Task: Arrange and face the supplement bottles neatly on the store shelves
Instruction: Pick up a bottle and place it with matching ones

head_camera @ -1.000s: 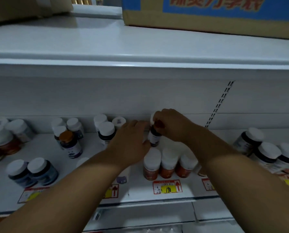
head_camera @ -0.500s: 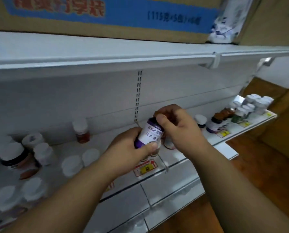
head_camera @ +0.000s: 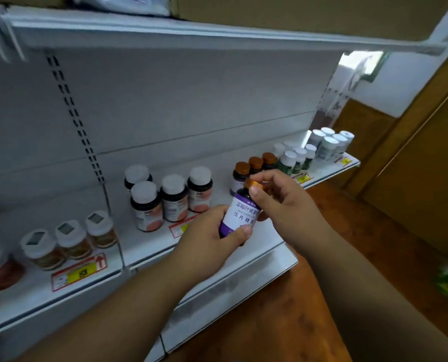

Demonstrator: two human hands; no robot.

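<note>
Both hands hold one dark supplement bottle (head_camera: 241,214) with a white and purple label and an orange cap, in front of the white shelf (head_camera: 144,246). My left hand (head_camera: 212,240) grips its lower body from the left. My right hand (head_camera: 277,199) pinches the cap from the right. Just behind the held bottle stands a row of matching orange-capped bottles (head_camera: 255,164). Left of them are several dark bottles with white caps and pink labels (head_camera: 173,197). Further left stand three amber bottles with white caps (head_camera: 69,241).
Green-labelled white-capped bottles (head_camera: 294,158) and grey ones (head_camera: 330,143) fill the shelf's right end. Yellow-red price tags (head_camera: 79,274) line the front edge. An upper shelf (head_camera: 191,35) carries cardboard boxes. A wooden floor (head_camera: 283,309) and a brown door (head_camera: 421,165) lie to the right.
The view has swung right along the shelf. The held bottle has come nearer the orange-capped row, and both hands still grip it.
</note>
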